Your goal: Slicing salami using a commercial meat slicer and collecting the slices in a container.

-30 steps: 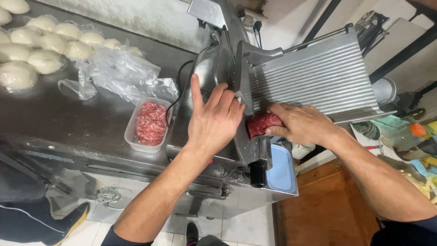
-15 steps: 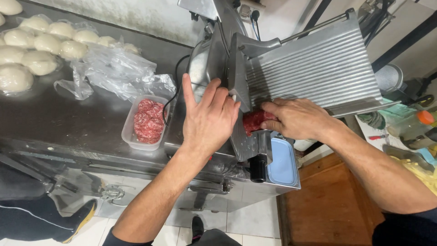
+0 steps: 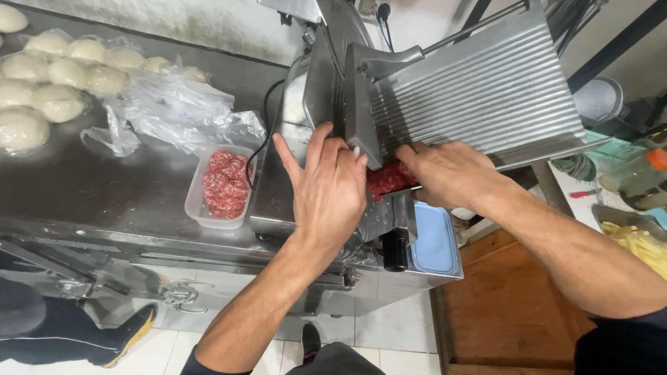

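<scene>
A metal meat slicer point(image 3: 479, 90) stands on a steel counter point(image 3: 90, 187). My right hand point(image 3: 448, 173) presses a dark red chunk of cured sausage point(image 3: 389, 179) against the slicer's ribbed carriage, next to the blade guard. My left hand point(image 3: 326, 187) lies flat with fingers spread on the slicer's receiving side, beside the blade, holding nothing that I can see. To its left a clear plastic tub point(image 3: 224, 184) holds several red sausage slices.
Several pale dough balls point(image 3: 48, 83) under plastic film lie at the far left of the counter, with a crumpled clear bag point(image 3: 177, 111) beside them. A light blue lid point(image 3: 434, 239) rests on the slicer base. A tray of pale strips point(image 3: 643, 239) is at right.
The view has shifted and drawn closer. My right hand has pushed the sausage along the carriage toward the blade; my left hand stays spread beside the blade.
</scene>
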